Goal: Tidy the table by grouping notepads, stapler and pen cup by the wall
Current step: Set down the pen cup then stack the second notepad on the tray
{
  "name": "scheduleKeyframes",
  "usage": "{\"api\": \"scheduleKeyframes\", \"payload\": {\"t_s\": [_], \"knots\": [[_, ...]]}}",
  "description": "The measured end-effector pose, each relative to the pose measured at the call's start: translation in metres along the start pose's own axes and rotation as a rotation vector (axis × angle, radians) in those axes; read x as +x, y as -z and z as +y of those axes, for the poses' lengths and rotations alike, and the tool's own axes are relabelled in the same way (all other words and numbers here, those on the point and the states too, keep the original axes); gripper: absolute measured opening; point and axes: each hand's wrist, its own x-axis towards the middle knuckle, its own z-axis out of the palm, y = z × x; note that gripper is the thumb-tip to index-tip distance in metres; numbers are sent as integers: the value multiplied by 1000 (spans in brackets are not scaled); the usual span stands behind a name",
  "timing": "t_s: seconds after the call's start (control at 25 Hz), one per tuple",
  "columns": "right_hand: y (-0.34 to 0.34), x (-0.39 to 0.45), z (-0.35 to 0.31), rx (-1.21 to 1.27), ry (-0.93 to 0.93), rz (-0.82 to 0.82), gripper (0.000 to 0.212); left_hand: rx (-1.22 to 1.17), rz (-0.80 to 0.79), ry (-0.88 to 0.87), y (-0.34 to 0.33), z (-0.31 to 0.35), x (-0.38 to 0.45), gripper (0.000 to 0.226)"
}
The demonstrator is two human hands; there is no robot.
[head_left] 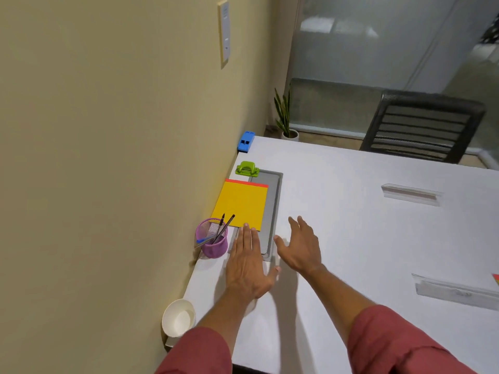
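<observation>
matt white table [351, 225], purple mesh pen cup [213, 244]

One head cam only, worn high, looks fwd and down over white rectangular table [351, 201], close above near edge. Tilted left toward beige painted wall [108, 157]; far right shows black mesh-back office chair [421, 125].

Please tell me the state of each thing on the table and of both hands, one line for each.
yellow notepad: flat by the wall, over a red one.
pen cup: upright, holds pens.
green hole punch: upright by the wall.
blue stapler: closed, at the wall.
paper cup: upright, seems empty.
left hand: open, fingertips at the notepad's edge.
right hand: open, holds nothing.
</observation>
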Motion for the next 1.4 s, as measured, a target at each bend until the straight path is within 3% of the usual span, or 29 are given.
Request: {"api": "scheduleKeyframes", "payload": {"t_s": [0.56,1.4], "knots": [[83,-44,137,-174,-330,262,86,29,-81,-428,-32,124,62,107],[201,-100,458,-191,-904,425,94,2,-430,-855,-187,449,62,105]]}}
